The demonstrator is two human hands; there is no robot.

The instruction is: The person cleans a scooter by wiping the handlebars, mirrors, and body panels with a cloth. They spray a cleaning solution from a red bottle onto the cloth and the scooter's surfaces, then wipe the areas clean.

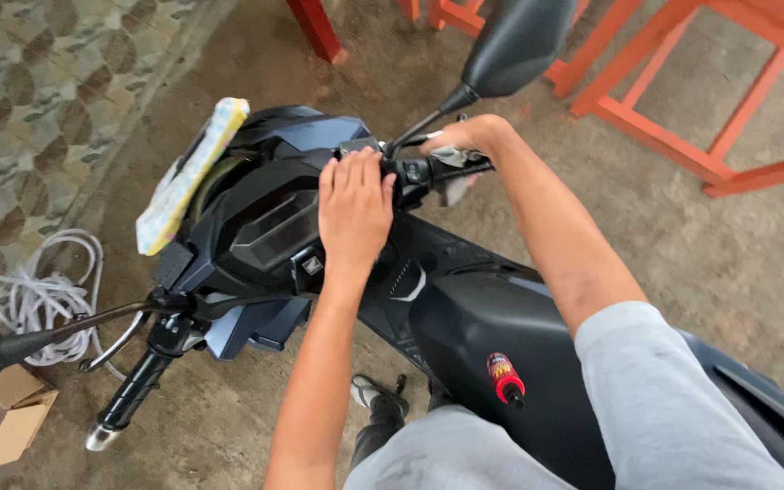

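Observation:
A dark blue-black scooter (465, 318) stands below me, its handlebar running from lower left to upper right. My left hand (353, 210) lies flat on the handlebar cover beside the instrument panel (274, 227). My right hand (465, 138) is closed around a grey-white cloth (454, 159) pressed against the right grip and switch housing (416, 171), just under the right mirror's stem (428, 122). The right mirror (519, 41) rises above that hand. A small red-capped bottle (504, 377) rests on the seat near my lap.
The left grip (129, 399) and brake lever (115, 343) point to the lower left. A yellow patterned sponge (188, 177) leans on the front cowl. A coiled white hose (38, 299) and a cardboard box (15, 413) lie on the floor at left. Orange-red wooden frames (664, 100) stand behind.

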